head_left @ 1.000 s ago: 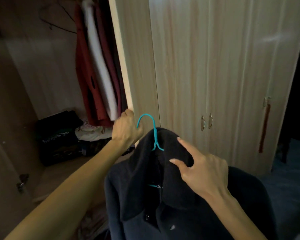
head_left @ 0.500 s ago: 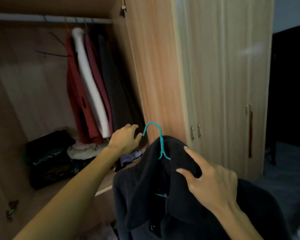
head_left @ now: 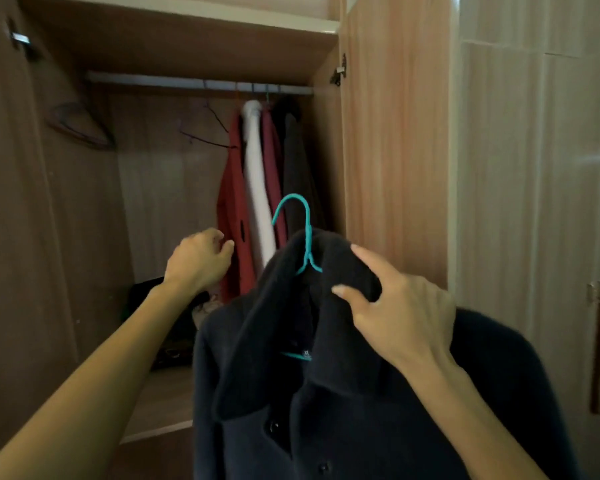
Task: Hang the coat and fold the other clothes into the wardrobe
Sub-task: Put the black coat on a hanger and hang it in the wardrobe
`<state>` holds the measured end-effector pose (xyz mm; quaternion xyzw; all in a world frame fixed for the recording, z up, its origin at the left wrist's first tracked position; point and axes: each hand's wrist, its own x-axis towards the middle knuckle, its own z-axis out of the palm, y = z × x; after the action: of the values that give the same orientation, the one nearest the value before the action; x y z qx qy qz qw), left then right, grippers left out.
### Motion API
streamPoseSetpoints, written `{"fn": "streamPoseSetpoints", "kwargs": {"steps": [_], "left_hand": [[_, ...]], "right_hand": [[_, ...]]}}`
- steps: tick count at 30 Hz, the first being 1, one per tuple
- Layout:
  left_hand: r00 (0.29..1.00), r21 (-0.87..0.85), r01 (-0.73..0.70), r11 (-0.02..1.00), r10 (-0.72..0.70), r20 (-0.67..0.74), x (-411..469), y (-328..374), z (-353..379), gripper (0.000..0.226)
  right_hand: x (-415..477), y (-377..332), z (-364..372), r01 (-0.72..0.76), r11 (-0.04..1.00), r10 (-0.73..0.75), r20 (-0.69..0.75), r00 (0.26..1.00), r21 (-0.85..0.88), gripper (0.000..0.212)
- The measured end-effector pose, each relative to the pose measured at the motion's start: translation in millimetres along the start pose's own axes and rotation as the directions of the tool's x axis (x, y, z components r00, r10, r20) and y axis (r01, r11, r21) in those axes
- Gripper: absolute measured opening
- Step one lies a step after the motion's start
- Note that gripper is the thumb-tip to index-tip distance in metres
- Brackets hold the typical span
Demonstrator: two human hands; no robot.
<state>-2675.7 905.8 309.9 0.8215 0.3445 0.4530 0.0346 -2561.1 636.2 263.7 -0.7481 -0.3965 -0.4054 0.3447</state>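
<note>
Compared to half a second back, the black coat (head_left: 326,410) has come up and to the left, so the hook of its teal hanger (head_left: 307,244) now sits in front of the hanging clothes rather than the door edge. The left hand (head_left: 198,261) has gone up too, and its fingers went from loose to curled.

Left arm is stretched forward into the wardrobe, back of the hand up, fingers tucked in right at the edge of the red coat (head_left: 229,209). Honestly can't tell if it's got hold of that fabric or is just next to it. The right hand (head_left: 402,317) has thumb and index finger clamped on the black coat's collar just right of the hanger neck, other fingers hidden behind.

The black coat hangs from that grip in front of the opening, well below the rail (head_left: 146,79), not hooked on.

On the rail, bunched at the right end, are the red coat, a white garment (head_left: 257,188), a maroon one (head_left: 272,161) and a dark grey one (head_left: 298,174). To their left are a thin wire hanger (head_left: 205,133) and a dark empty hanger (head_left: 80,128). A black bag (head_left: 174,344) sits on the wardrobe floor (head_left: 163,400), partly behind the left arm.

On the right, the open door (head_left: 395,133) stands next to the closed doors (head_left: 534,202), with a red strap (head_left: 598,355) hanging by a handle.
</note>
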Motion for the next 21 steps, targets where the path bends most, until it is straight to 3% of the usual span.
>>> {"fn": "streamPoseSetpoints", "kwargs": {"steps": [10,16,21], "left_hand": [[0.98,0.051,0.025,0.998,-0.014,-0.196,66,-52,-64,0.031],[0.969,0.051,0.015,0.999,-0.002,-0.246,125,-107,-90,0.031],[0.963,0.017,-0.043,0.999,0.046,-0.266,191,-144,-104,0.027]], "right_hand": [[90,-90,61,0.157,0.981,-0.165,0.069,0.984,0.112,0.06],[158,-160,123,0.242,0.966,-0.241,-0.019,0.97,0.092,0.059],[232,-205,163,0.224,0.975,-0.224,-0.086,0.971,-0.004,0.06]]}}
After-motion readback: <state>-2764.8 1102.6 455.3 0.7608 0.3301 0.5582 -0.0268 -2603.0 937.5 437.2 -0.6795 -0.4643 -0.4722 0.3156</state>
